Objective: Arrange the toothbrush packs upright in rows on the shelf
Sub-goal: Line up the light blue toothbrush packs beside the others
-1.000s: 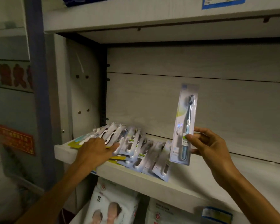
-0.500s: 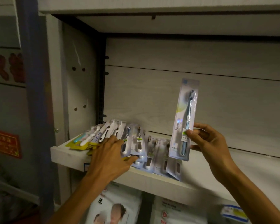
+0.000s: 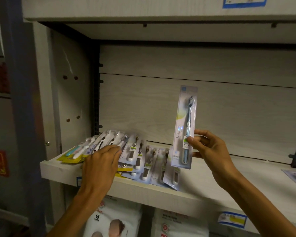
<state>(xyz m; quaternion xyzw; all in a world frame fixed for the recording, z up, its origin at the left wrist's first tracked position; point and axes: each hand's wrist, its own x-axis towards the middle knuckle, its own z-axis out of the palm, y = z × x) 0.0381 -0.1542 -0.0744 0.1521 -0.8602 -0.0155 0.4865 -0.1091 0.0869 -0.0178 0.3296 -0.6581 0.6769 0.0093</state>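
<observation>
My right grip [image 3: 210, 151] pinches one toothbrush pack [image 3: 185, 127] near its lower end, thumb on the front face and fingers curled behind, in the centre right of the frame. The pack stands nearly upright in the air, long axis vertical, brush head at the top, its bottom edge just above the shelf [image 3: 203, 183] and not resting on it. My left grip [image 3: 101, 161], lower centre left, lies flat with straight fingers pressing on the heap of packs [image 3: 140, 154], grasping nothing.

That heap is what the next move depends on, as I judge it: the loose packs lie flat and overlapping, fanned out, their long axes running from the shelf's front edge toward the back panel [image 3: 161, 108]. They sit left of and below the held pack, with the nearest ones just beside its bottom edge. My left hand is already on them, so it is the nearer one for lifting the next; my right only has to lower what it holds onto the bare shelf board under it and lean it back.

Farther off, the back panel rises pale and plain behind the upright pack, and a blue-edged label [image 3: 244, 1] shows at the upper right
</observation>
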